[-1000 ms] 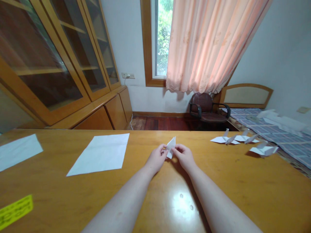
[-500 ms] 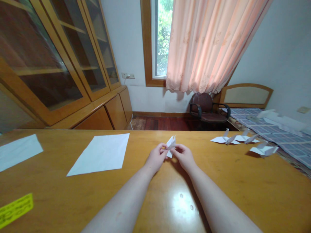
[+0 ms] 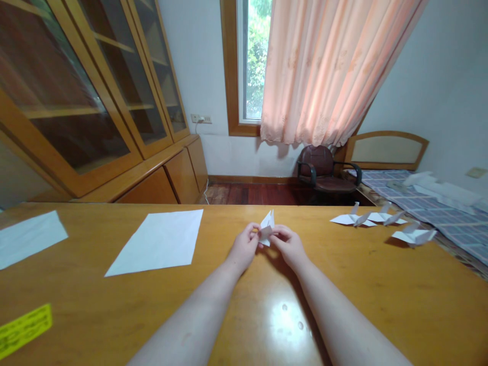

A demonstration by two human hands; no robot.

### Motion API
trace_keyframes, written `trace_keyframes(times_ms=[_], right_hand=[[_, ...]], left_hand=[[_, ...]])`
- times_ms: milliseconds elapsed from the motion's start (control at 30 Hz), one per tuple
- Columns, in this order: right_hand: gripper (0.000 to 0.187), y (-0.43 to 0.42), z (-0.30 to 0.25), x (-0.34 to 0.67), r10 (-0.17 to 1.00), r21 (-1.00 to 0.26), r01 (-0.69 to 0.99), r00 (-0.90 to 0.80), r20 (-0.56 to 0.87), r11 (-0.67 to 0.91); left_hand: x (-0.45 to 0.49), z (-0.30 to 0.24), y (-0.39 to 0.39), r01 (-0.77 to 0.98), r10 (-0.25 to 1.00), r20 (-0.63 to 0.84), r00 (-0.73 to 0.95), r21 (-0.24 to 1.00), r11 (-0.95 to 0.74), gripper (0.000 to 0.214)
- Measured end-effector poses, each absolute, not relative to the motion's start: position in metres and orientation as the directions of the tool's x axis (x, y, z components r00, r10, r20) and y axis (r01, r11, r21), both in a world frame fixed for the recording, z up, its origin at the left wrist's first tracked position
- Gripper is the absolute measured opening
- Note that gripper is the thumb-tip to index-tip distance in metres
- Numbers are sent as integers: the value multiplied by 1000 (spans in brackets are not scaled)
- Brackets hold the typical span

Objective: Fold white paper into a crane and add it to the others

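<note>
Between my two hands is a small white folded paper figure [image 3: 267, 222], with two narrow points sticking up and a flap turned down across its front. My left hand [image 3: 246, 243] pinches its left side, the fingers curled behind the paper. On the other side my right hand [image 3: 288, 244] grips the edge between thumb and fingers. Both hands are just above the wooden table [image 3: 244, 325], near its far edge. Part of the figure's lower end is covered by my fingertips.
White paper sheets lie to the left: a large one [image 3: 160, 244] and another [image 3: 30, 239] at the frame's edge. Folded paper cranes [image 3: 414, 235] stand at the far right. A yellow label [image 3: 25, 330] is at the lower left. Beyond the table is a brown armchair [image 3: 318, 165].
The figure has turned slightly in my fingers, and a flap now shows folded down across its front. My right fingers have shifted a little on its edge. Everything else stays put.
</note>
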State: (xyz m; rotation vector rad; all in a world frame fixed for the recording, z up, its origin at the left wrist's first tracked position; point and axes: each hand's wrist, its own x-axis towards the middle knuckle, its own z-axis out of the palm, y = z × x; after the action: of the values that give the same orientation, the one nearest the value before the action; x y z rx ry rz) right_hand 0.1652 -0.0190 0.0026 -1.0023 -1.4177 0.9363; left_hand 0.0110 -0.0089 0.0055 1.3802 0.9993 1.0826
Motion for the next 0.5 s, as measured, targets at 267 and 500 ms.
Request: trace_keyframes(times_ms=[267,500], right_hand=[[13,-19,1,166,946,-941,106,9,325,323],[14,-20,6,163,942,-938,104,15,334,331]], left_hand=[[11,2,-8,-94,952,155,264,986,-135,4],[10,1,-8,-6,960,141,241,990,-143,6]])
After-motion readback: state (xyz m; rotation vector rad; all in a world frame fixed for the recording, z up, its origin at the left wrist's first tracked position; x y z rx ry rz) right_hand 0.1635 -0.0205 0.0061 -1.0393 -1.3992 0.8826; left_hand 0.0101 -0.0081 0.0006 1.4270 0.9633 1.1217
